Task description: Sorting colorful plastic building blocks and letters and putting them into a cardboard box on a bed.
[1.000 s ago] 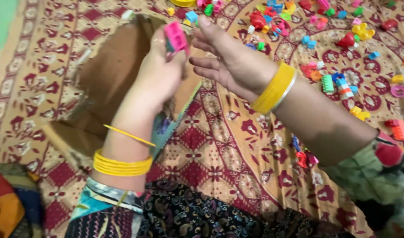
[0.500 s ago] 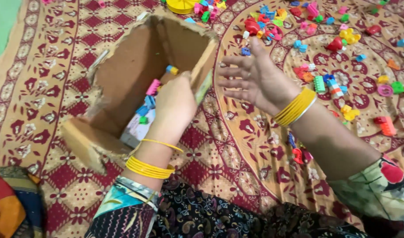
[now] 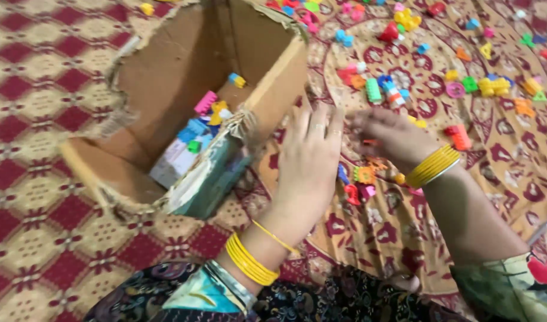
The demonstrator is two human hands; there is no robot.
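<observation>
My left hand (image 3: pixel 312 158) is held flat with straight fingers, empty, just right of a torn cardboard box (image 3: pixel 166 65). The box lies tilted and open, with several small plastic toy blocks inside, among them a pink block (image 3: pixel 205 102) and a blue block (image 3: pixel 193 128). My right hand (image 3: pixel 390 134) is low over the patterned rug (image 3: pixel 34 179), fingers curled down at small blocks; a tiny orange bit shows at its fingertips, blurred. An orange block (image 3: pixel 364 174) and a red block (image 3: pixel 352 194) lie under my hands. Yellow bangles sit on both wrists.
Several more coloured blocks are scattered over the rug to the upper right, such as a green block (image 3: pixel 373 90), a red block (image 3: pixel 459 137) and a yellow block (image 3: pixel 493 86). My dark patterned lap fills the bottom edge.
My left hand dropped the pink block into the box and pulled back out to its right side. My right hand sank from mid-air to the blocks on the rug.
</observation>
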